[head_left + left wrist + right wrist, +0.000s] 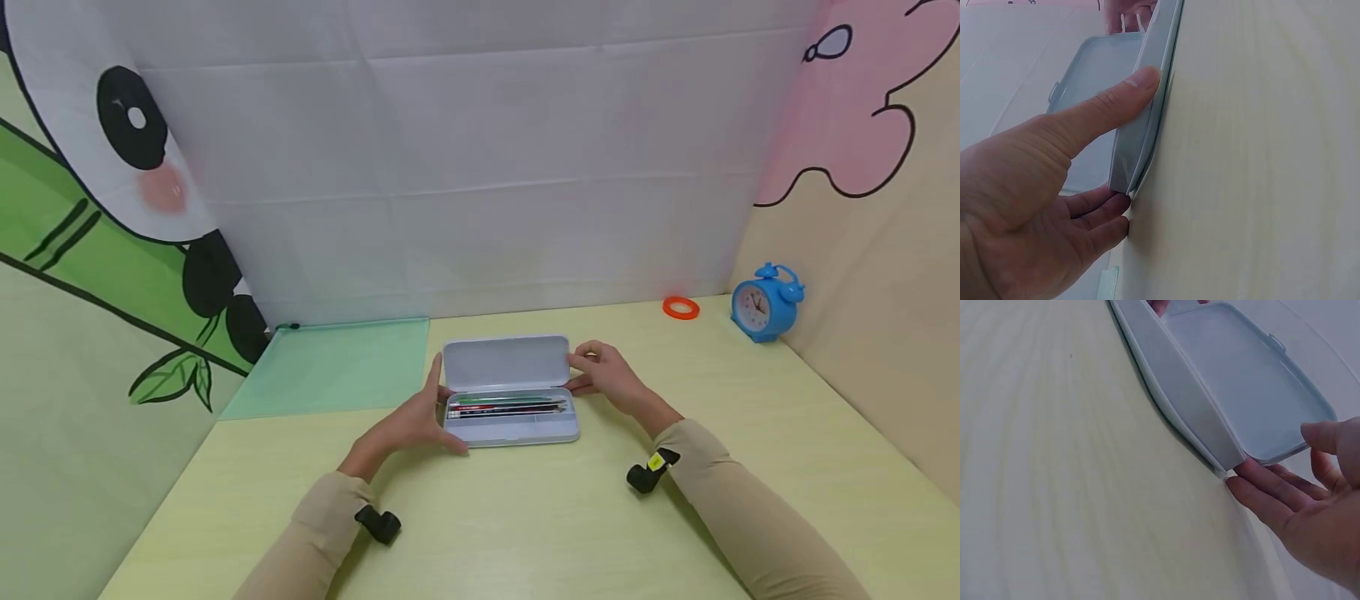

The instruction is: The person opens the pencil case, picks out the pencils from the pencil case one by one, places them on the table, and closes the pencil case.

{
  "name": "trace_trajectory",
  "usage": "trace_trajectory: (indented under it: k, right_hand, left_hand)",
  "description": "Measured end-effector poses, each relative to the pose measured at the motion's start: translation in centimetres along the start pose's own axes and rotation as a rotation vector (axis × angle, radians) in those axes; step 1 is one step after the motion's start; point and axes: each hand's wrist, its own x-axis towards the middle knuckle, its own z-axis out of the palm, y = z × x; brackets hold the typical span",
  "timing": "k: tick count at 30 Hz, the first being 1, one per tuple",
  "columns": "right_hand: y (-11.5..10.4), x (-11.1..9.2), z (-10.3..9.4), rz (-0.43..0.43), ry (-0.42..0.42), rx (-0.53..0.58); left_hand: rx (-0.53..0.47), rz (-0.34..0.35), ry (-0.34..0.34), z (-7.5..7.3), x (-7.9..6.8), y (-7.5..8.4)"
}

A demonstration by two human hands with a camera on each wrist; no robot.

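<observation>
A pale grey-blue pencil case (517, 432) lies on the table with its lid (506, 363) raised at the back. Several pencils (510, 408), among them a green one and dark ones, rest lengthwise inside it. My left hand (408, 423) holds the case's left end; in the left wrist view its thumb (1107, 109) presses on the front wall and the other fingers are at the rear corner. At the right end, my right hand (611, 379) pinches the lid's edge between thumb and finger, while its lower fingers touch the case's rear corner in the right wrist view.
A translucent green mat or folder (337, 367) lies at the back left of the table (517, 525). An orange-red ring (681, 308) and a blue alarm clock (763, 307) are at the back right. White cloth (480, 167) hangs behind, with printed walls at both sides.
</observation>
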Motion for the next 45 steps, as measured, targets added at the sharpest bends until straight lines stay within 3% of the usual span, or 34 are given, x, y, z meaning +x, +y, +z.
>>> trace_trajectory:
  k: [8, 14, 25, 45]
  right_hand:
    - [0.34, 0.10, -0.04, -0.065, -0.052, -0.070]
    - [0.11, 0.07, -0.04, -0.031, -0.110, -0.098]
    - [0.43, 0.12, 0.07, -0.038, -0.090, -0.372]
    - [-0.44, -0.43, 0.57, 0.013, -0.065, -0.404]
  left_hand:
    - [-0.004, -0.001, 0.007, -0.08, -0.17, 0.32]
    - [0.055, 0.007, -0.034, -0.35, -0.29, 0.26]
    - [0.137, -0.021, -0.075, -0.48, -0.62, -0.06]
    - [0.116, -0.072, -0.057, -0.08, -0.38, 0.72]
